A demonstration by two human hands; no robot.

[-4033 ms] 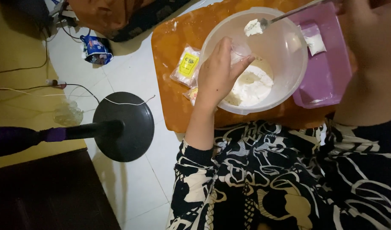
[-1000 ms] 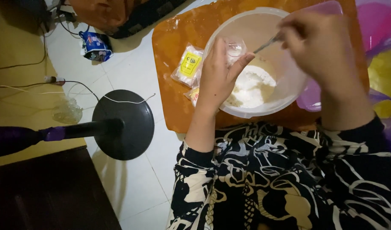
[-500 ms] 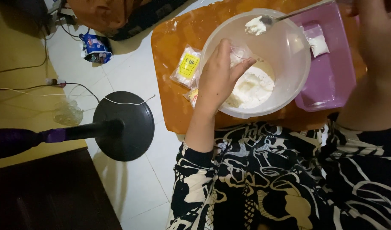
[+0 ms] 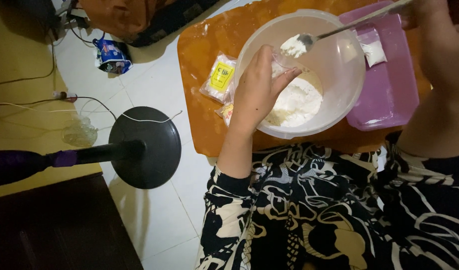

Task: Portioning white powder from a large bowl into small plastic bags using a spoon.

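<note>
A translucent white plastic bowl (image 4: 347, 65) sits on an orange board (image 4: 204, 40) and holds a heap of white flour (image 4: 297, 102). My left hand (image 4: 257, 92) reaches over the bowl's near rim and grips a small clear cup (image 4: 281, 67) tilted above the flour. My right hand (image 4: 434, 30), at the top right edge, holds a metal spoon (image 4: 339, 29) by its handle. The spoon carries a lump of white powder (image 4: 293, 46) just above the cup.
A purple tray (image 4: 389, 95) with a small bag of white powder (image 4: 374, 52) lies right of the bowl. Small packets (image 4: 220, 77) lie left of it. A black round stand base (image 4: 147, 147) with its pole stands on the white tiled floor, cables and a blue packet (image 4: 111, 55) beyond.
My right hand went from over the bowl out to the tray side and now brings the spoon back with a lump of powder. My left hand stays on the cup.
</note>
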